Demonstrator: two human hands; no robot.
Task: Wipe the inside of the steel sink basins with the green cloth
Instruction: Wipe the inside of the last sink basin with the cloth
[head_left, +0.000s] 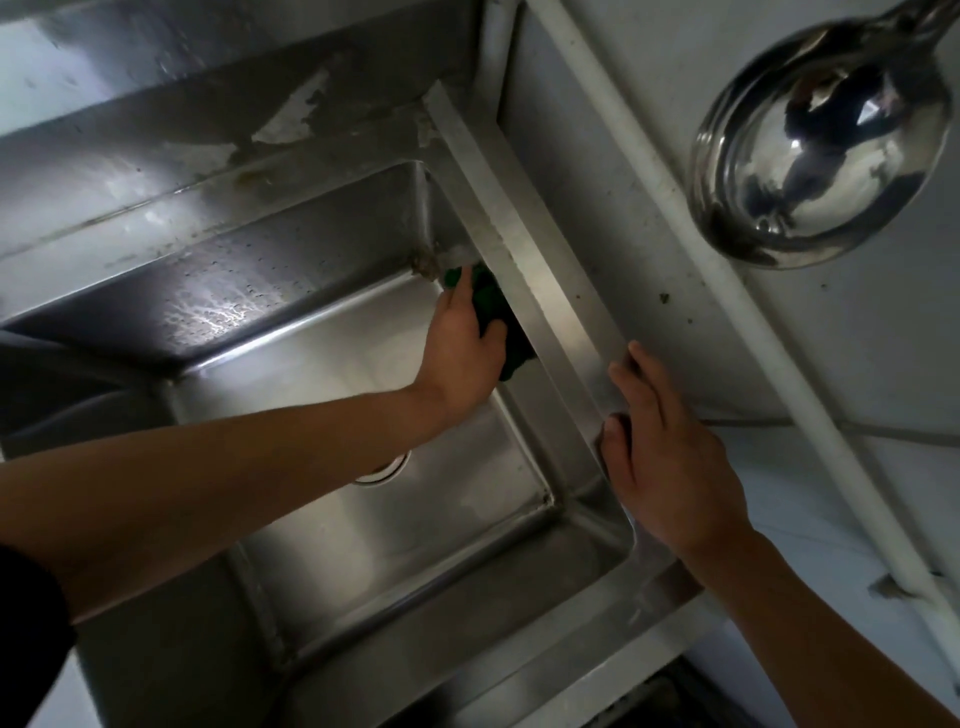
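- A dark sleeve (28, 623) sits at the 8 o'clock edge of the view, and the bare left forearm runs from it up toward 2 o'clock, crossing above the basin floor.
- The steel sink basin (415, 545) lies tilted in the view. Its drain (387, 467) is partly hidden beneath the left forearm, near the middle of the floor.
- The left hand (460, 358) reaches into the basin's far right part. Its back faces the camera, its fingers stretch toward 12 o'clock, and its thumb hooks over the cloth at its 2 o'clock side.
- The green cloth (501, 317) is clamped under that hand and pressed against the basin's right inner wall, just below the far corner. It is bunched, and its long axis runs from 11 o'clock to 5 o'clock, along the wall. Its upper end points at the stained corner seam.
- The sink rim (530, 249) is a flat steel strip running in the same direction, just right of the cloth.
- The right hand (670, 457) lies flat on that rim at about 4 o'clock from the cloth. Its fingers are straight, spread a little and pointing toward 11 o'clock, and it grasps nothing. Its forearm leaves the view at 5 o'clock.
- The hands are apart, with the rim between them.
- A white pipe (675, 208) slants down the wall.
- A shiny steel ladle (821, 140) hangs at 2 o'clock.
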